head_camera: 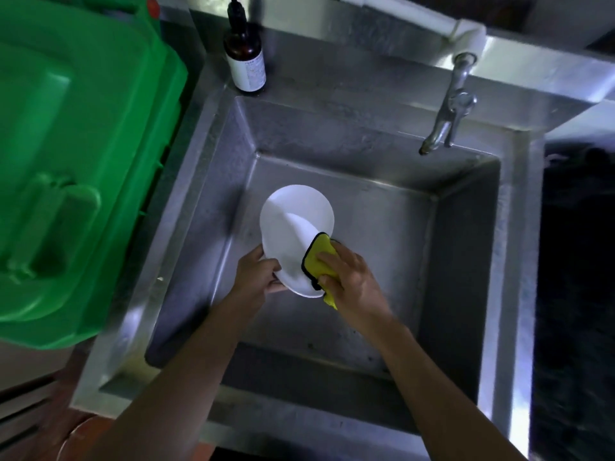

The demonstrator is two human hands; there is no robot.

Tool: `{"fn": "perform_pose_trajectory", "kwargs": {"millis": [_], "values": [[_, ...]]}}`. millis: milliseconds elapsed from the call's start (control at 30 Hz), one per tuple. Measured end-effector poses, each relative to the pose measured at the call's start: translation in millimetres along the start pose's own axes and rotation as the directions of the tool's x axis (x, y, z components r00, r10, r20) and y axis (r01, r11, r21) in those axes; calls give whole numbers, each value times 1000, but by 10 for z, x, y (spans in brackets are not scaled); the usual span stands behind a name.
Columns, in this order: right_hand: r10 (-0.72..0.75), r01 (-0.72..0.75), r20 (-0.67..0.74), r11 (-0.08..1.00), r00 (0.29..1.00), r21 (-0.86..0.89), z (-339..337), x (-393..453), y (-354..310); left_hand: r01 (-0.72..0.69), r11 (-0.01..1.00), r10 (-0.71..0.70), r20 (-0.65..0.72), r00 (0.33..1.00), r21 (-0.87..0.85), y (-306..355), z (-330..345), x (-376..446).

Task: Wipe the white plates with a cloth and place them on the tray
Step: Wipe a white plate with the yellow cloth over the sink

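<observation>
A white plate point(293, 224) is held tilted over the steel sink point(466, 227). My left hand point(258, 274) grips the plate's near left rim, thumb on its face. My right hand point(349, 277) holds a yellow cloth with a black edge point(319, 257) and presses it against the plate's lower right part. A corner of the cloth hangs below the hand. No tray is in view.
A green plastic bin lid point(76, 161) fills the left side. A brown pump bottle point(246, 58) stands on the sink's back left corner. A metal tap point(449, 114) reaches over the basin at the back right. A dark counter point(579, 294) lies to the right.
</observation>
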State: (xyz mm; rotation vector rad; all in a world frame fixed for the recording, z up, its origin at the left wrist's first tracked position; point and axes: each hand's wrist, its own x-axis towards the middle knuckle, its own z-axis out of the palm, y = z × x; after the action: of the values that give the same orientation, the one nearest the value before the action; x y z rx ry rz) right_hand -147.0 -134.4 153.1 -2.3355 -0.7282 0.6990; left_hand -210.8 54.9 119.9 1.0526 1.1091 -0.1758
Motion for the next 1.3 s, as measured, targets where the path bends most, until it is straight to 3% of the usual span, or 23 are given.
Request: {"fn": "perform_pose_trajectory", "kwargs": {"millis": [300,667,967,1167,1300], "values": [[54,-68,-83,984,995,-168,-259,-254,-353,-78,995,58,284,957,59,195,120,-650],[-95,32,-103,866,990,-499,-691,-582,-337,-71,997,72,448,891,-19,530,121,-880],[-135,73,-85,857,987,-511,-563,-673,-484,-89,996,77,513,855,-2,593,221,-997],[-93,5,-198,914,976,-406,-680,-367,-554,-149,987,89,571,816,60,590,208,-1048],[-182,73,-206,892,961,-447,-633,-213,-678,-164,984,102,529,843,71,598,183,-1082]]}}
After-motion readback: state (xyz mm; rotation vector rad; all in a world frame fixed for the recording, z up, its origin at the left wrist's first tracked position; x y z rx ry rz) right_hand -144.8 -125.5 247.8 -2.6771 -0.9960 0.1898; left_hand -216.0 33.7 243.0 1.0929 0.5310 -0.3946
